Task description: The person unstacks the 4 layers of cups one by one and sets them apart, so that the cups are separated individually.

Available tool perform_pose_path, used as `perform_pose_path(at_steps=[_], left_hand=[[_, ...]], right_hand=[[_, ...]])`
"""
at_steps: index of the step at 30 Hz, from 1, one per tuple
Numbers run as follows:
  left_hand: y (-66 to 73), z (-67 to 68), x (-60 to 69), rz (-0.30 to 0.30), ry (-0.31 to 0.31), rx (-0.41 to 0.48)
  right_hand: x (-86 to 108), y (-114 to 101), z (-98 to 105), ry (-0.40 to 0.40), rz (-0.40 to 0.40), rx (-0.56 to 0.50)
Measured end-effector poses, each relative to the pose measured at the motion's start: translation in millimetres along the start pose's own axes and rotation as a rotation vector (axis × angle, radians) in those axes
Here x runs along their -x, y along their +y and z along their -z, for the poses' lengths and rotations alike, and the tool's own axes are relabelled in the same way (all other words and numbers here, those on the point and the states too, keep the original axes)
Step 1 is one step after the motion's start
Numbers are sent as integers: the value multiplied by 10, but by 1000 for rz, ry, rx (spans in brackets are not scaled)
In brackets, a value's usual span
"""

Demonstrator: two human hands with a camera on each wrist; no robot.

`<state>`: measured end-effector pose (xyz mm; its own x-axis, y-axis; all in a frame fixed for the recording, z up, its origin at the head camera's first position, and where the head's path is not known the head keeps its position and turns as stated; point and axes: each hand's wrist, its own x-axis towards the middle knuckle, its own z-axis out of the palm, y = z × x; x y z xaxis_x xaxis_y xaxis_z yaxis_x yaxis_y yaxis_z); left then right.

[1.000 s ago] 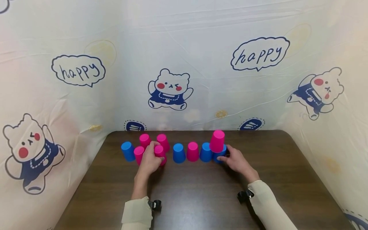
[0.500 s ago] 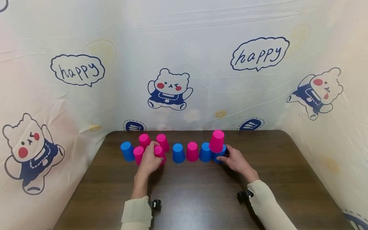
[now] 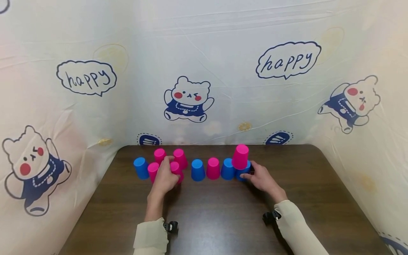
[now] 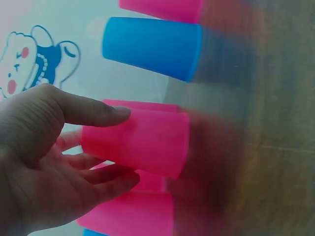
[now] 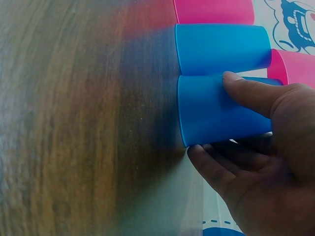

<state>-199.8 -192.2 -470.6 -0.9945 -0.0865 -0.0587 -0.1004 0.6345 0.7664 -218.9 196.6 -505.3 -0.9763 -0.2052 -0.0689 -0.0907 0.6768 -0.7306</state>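
Note:
My left hand (image 3: pixel 164 178) grips an upside-down pink cup (image 3: pixel 176 170); in the left wrist view my thumb lies on one side of that pink cup (image 4: pixel 142 140) and the fingers on the other. My right hand (image 3: pixel 262 177) holds the rightmost blue cup (image 3: pixel 243 173). A pink cup (image 3: pixel 240 156) stands on top, over the two right blue cups. In the right wrist view my right hand (image 5: pixel 268 142) pinches the blue cup (image 5: pixel 216 110), which touches the blue cup (image 5: pixel 221 49) beside it.
Three more pink cups, one of them (image 3: pixel 180 158) at the back, stand around my left hand, with a blue cup (image 3: pixel 141 168) at the far left. Between my hands stand a blue cup (image 3: pixel 198 170) and a pink cup (image 3: pixel 213 169). The brown table (image 3: pixel 210 219) meets a printed cloth behind.
My left hand and the pink cup in its grip have shifted very slightly left. My right hand and the cups by it look unmoved.

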Motion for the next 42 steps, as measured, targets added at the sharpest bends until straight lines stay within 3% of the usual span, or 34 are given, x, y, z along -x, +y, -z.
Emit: perform_pose_path(at_steps=[9, 14, 19, 32, 42], left_hand=[[362, 135, 155, -106, 71, 36], [653, 148, 248, -172, 119, 81], [867, 127, 316, -215, 120, 131], [952, -100, 266, -325, 26, 184], [1067, -451, 137, -383, -55, 225]], right_hand=[[7, 27, 34, 6, -15, -1], [-8, 23, 36, -1, -2, 12], [-23, 29, 21, 2, 13, 9], [-9, 22, 13, -5, 15, 6], [-18, 28, 0, -3, 7, -4]])
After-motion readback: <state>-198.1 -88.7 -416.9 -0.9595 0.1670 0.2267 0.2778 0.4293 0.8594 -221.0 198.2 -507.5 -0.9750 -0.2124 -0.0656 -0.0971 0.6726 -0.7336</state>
